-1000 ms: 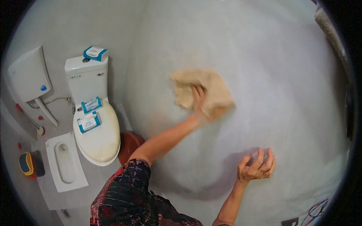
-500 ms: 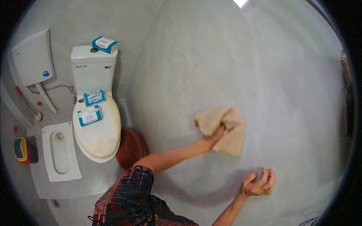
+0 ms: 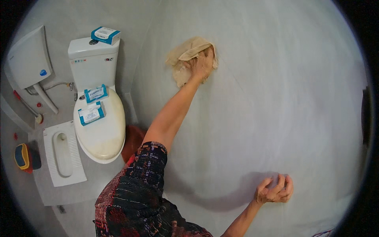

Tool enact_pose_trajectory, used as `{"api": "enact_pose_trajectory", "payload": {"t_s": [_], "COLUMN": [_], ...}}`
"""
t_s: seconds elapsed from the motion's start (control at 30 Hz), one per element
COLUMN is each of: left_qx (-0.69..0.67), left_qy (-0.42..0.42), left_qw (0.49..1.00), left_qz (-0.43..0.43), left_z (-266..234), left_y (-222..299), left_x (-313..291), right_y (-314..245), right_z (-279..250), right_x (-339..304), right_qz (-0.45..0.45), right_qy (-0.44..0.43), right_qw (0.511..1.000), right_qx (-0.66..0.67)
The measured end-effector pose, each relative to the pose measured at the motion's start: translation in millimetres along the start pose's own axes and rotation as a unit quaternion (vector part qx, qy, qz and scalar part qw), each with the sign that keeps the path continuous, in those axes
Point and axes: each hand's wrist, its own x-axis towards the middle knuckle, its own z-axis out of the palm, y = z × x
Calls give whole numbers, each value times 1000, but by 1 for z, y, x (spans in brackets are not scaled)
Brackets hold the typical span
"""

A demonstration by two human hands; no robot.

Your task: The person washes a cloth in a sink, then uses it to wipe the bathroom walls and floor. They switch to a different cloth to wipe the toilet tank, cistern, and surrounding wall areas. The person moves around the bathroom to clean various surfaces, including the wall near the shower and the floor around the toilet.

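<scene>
High on the grey wall [image 3: 252, 110], my left hand [image 3: 203, 66] presses a beige cloth [image 3: 193, 47] flat against the surface, its fingers partly over the fabric. The cloth is bunched and folded, spreading to the left of the hand. Lower right, my right hand [image 3: 275, 189] holds nothing. Its fingers are loosely bent and apart, close to the wall, and I cannot tell whether they touch it.
At left stands a white toilet [image 3: 104, 138] with blue-and-white packs [image 3: 91, 113] on its lid and another pack [image 3: 106, 34] on the tank. Beside it are a squat pan [image 3: 64, 158], a wall cistern [image 3: 29, 59] and a reddish-brown bucket [image 3: 133, 138] partly behind my arm.
My left hand has swept the cloth up and to the left across the wall, the arm stretching higher. My right hand stays nearly in place, its fingers slightly more spread.
</scene>
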Motion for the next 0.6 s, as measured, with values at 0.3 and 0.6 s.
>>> {"api": "enact_pose_trajectory", "payload": {"t_s": [0.3, 0.6], "left_qx": [134, 30], "left_qy": [-106, -348], "left_qw": [951, 919], "left_qz": [260, 183], "left_z": [27, 24], "left_y": [-1, -45], "left_x": [-252, -453], "right_y": [3, 8], "right_z": [-3, -3], "right_x": [-2, -8], "right_qz": [-11, -13], "right_qy": [3, 14], "right_qw": [1000, 998], "right_qx": [6, 57]}}
